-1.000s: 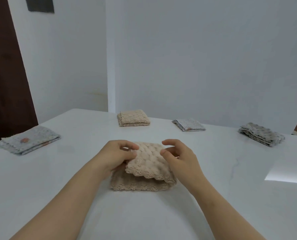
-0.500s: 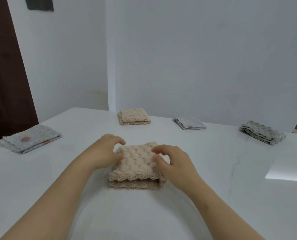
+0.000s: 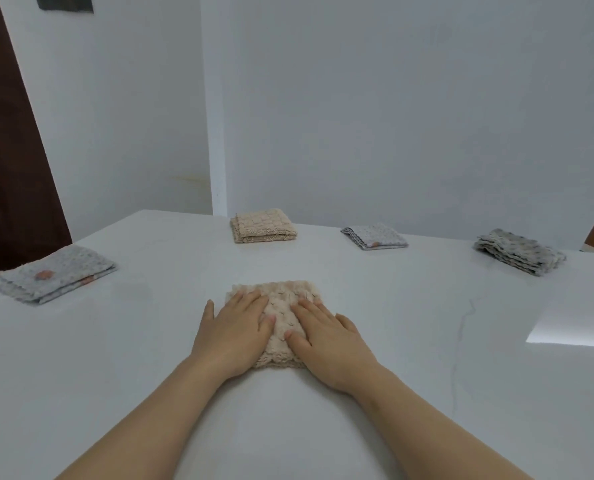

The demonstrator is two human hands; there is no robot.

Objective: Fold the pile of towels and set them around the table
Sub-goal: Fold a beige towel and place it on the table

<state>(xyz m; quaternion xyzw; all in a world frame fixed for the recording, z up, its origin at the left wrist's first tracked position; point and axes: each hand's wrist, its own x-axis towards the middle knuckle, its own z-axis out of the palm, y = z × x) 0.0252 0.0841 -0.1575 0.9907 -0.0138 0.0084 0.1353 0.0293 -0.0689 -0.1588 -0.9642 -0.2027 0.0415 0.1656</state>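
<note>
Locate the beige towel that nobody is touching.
In the head view, the untouched beige towel lies near the far edge of the table, left of centre, with a small grey towel to its right.

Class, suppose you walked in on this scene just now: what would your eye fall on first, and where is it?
First, the left hand and right hand, pressed flat side by side on the near beige towel in the near middle. Then the four folded ones spaced round the table beyond: left grey towel, far beige towel, middle grey towel, right grey towel.
</note>
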